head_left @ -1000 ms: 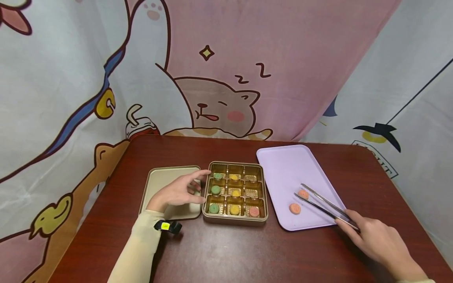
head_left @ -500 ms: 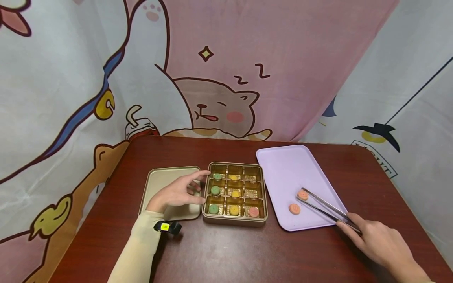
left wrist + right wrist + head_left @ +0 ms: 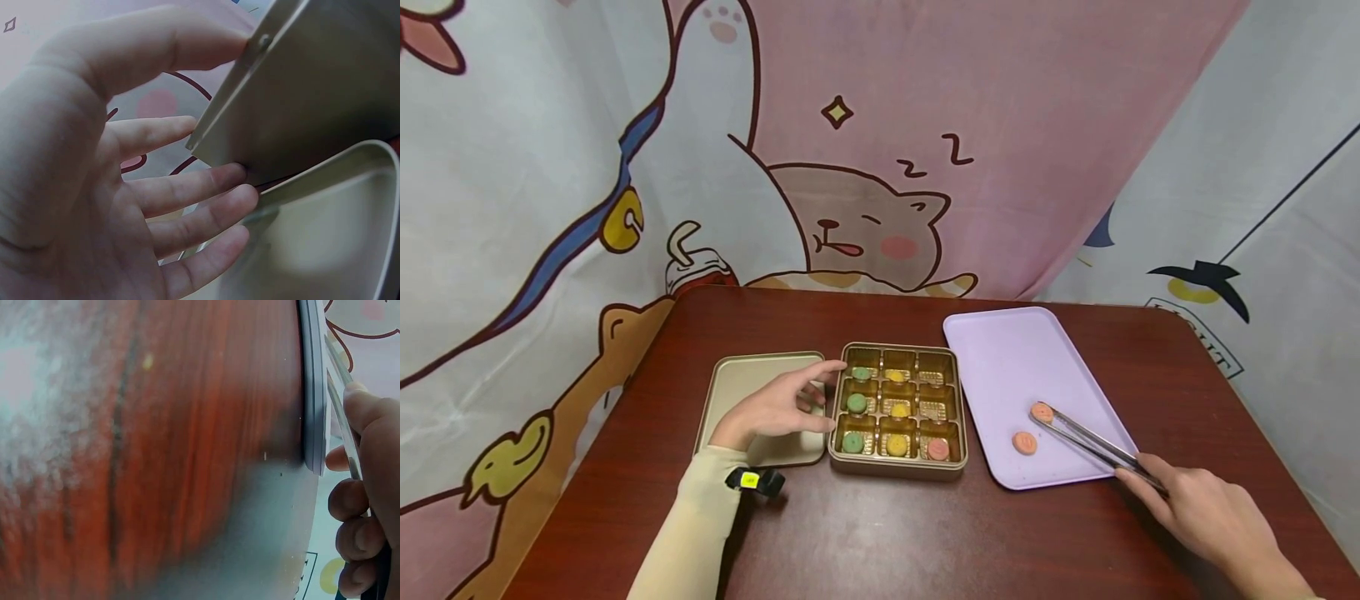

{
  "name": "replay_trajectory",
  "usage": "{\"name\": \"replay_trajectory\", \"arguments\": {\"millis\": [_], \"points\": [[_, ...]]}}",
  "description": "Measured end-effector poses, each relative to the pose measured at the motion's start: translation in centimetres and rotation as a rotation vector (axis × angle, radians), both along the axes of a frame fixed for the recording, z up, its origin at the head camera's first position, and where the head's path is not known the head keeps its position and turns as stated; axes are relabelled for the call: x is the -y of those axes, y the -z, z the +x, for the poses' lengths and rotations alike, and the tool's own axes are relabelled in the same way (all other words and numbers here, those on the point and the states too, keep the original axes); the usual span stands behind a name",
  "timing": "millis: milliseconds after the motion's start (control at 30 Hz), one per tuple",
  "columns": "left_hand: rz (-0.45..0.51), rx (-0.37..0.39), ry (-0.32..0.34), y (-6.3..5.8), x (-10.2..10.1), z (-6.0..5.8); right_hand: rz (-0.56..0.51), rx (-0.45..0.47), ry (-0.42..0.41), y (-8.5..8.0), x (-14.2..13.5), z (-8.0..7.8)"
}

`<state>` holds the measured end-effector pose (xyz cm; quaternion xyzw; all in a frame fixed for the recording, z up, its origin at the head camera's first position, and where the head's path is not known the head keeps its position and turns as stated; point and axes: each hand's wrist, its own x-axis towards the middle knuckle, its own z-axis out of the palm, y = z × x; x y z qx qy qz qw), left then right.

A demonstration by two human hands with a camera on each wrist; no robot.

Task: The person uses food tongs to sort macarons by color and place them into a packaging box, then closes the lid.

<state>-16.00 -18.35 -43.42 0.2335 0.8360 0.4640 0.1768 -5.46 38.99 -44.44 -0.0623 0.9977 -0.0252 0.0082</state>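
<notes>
My right hand [image 3: 1206, 512] grips metal tongs [image 3: 1093, 442] over the near right edge of the lilac tray [image 3: 1007, 358]. The tong tips sit at the sides of an orange round sweet [image 3: 1042, 412] on the tray. A second orange sweet [image 3: 1025, 442] lies nearer. My left hand [image 3: 778, 406], fingers spread and fairly straight, has thumb and index fingertip at the left rim of the gold tin [image 3: 898, 472]. In the left wrist view the thumb meets the tin's wall [image 3: 300, 94]. Green sweets [image 3: 853, 442] fill the tin's left column, yellow ones [image 3: 897, 445] the middle; a pink one [image 3: 938, 449] sits front right.
The tin's pale lid [image 3: 741, 379] lies to its left, partly under my left hand. All stands on a dark red-brown table [image 3: 880, 533]. A cartoon-printed curtain [image 3: 1037, 125] hangs behind the table's far edge.
The tong arms have drawn together and the tips now sit closer round the farther orange sweet. My left hand and the tin have stayed in place.
</notes>
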Motion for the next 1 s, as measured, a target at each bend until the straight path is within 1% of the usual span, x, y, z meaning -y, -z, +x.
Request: {"name": "replay_trajectory", "arguments": {"millis": [367,633,1000], "points": [[0.007,-0.002,0.002,0.23,0.09,-0.04,-0.022,-0.015,0.005,0.28,-0.08,0.16],[0.009,-0.005,0.005,0.24,0.04,-0.1,-0.04,-0.047,0.007,0.62,-0.18,0.31],[0.008,-0.009,0.005,0.18,0.01,-0.09,-0.054,-0.026,0.024,0.54,-0.21,0.33]]}}
